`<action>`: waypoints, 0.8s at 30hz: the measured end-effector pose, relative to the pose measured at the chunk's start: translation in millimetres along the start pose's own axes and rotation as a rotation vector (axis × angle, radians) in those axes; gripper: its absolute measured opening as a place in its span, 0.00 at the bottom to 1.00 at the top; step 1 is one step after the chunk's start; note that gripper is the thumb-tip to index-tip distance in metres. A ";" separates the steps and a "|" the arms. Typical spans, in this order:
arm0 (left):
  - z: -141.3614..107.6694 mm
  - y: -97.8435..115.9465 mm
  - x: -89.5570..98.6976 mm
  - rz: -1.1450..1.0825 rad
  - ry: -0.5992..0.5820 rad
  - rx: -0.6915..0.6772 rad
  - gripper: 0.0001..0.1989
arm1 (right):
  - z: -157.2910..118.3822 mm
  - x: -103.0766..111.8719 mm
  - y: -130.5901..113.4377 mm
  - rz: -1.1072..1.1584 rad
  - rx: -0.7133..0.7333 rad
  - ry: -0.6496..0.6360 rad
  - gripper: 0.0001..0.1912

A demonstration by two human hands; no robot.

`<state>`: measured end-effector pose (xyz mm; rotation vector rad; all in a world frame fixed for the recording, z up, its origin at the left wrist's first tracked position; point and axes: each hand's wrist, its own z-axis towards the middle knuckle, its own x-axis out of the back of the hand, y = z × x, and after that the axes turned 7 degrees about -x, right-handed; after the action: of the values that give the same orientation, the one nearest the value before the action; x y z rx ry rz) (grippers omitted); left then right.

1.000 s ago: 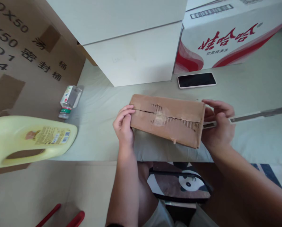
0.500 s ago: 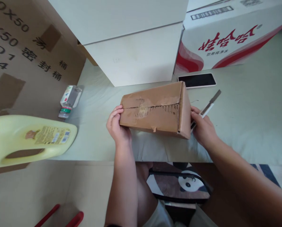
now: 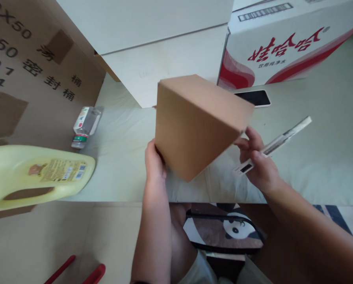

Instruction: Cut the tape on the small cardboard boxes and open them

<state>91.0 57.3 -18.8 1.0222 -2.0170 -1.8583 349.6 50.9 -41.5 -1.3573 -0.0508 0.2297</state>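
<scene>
While the left grip (image 3: 155,163) is closed around the near left side of the cardboard box (image 3: 191,134), the right grip (image 3: 261,167) is folded over a slim cutter (image 3: 283,139). The box lies between the two, tilted with one corner pointing down; whether that corner rests on the bench (image 3: 309,173) I cannot tell. Fingers of the right grip reach the box's right corner, though how firmly they bear on it is unclear.

The likeliest trouble is the box rolling or slipping out of the left grip, since it is turned on a skew and the right grip is already busy with the cutter. If it toppled away from the grips, it could land on the phone (image 3: 261,98), just beyond it, or bump the white carton (image 3: 170,67) behind. The cutter, jutting past the right grip on the side away from the box, could nick skin or score the cardboard if the wrist twisted as the box turned.

Half a second ago the taped seam faced upward; now plain faces show instead, and more of the phone is covered. The left grip's fingers, then visible on the end panel, are now mostly hidden behind the box. The cutter lies at a flatter slant, farther right.
</scene>
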 end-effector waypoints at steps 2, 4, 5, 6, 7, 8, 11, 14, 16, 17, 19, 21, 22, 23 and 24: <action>-1.0 -3.0 -0.5 0.061 -0.081 0.037 0.15 | 0.3 1.1 0.1 0.019 0.014 0.008 0.30; -1.6 -6.0 1.7 0.109 -0.162 0.061 0.19 | 0.1 1.6 -0.8 0.038 0.002 0.006 0.30; -2.0 -6.8 3.1 0.141 -0.191 0.077 0.21 | -0.1 1.4 -1.8 0.051 -0.016 0.005 0.29; -2.6 -6.9 4.2 0.180 -0.209 0.092 0.22 | -0.3 0.9 -3.3 0.070 -0.037 0.009 0.28; -3.4 -6.3 5.0 0.223 -0.212 0.104 0.22 | -0.4 0.2 -5.2 0.096 -0.057 0.016 0.27; -4.2 -5.2 5.2 0.266 -0.207 0.114 0.22 | -0.4 -0.9 -7.5 0.129 -0.073 0.027 0.25; -7.1 -0.7 3.9 0.363 -0.200 0.140 0.21 | 0.6 -4.7 -15.1 0.213 -0.080 0.058 0.22; -10.9 1.9 2.1 0.498 -0.284 0.159 0.19 | 1.4 -7.0 -20.9 0.259 -0.073 0.057 0.21; -14.4 3.6 1.4 0.583 -0.403 0.173 0.18 | 1.2 -5.9 -23.2 0.263 -0.091 0.040 0.21; -16.2 4.8 0.9 0.603 -0.480 0.180 0.17 | 1.2 -4.3 -24.0 0.253 -0.097 0.036 0.21; -19.7 7.8 -0.2 0.639 -0.676 0.219 0.13 | 1.7 0.7 -24.9 0.209 -0.098 0.045 0.21; -22.2 10.2 -1.3 0.714 -0.885 0.314 0.09 | 3.0 7.2 -24.9 0.154 -0.090 0.051 0.20; -22.8 10.6 -1.7 0.767 -0.972 0.366 0.09 | 3.8 10.5 -24.3 0.128 -0.089 0.043 0.19; -22.9 10.2 -1.7 0.827 -1.032 0.403 0.11 | 4.4 13.5 -23.3 0.105 -0.090 0.026 0.19; -22.5 9.2 -1.3 0.879 -1.064 0.415 0.11 | 4.7 15.9 -22.1 0.083 -0.087 0.005 0.19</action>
<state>102.0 40.0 -5.7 -0.9907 -2.7113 -1.5411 367.4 54.2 -20.6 -1.4484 -0.0007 0.2966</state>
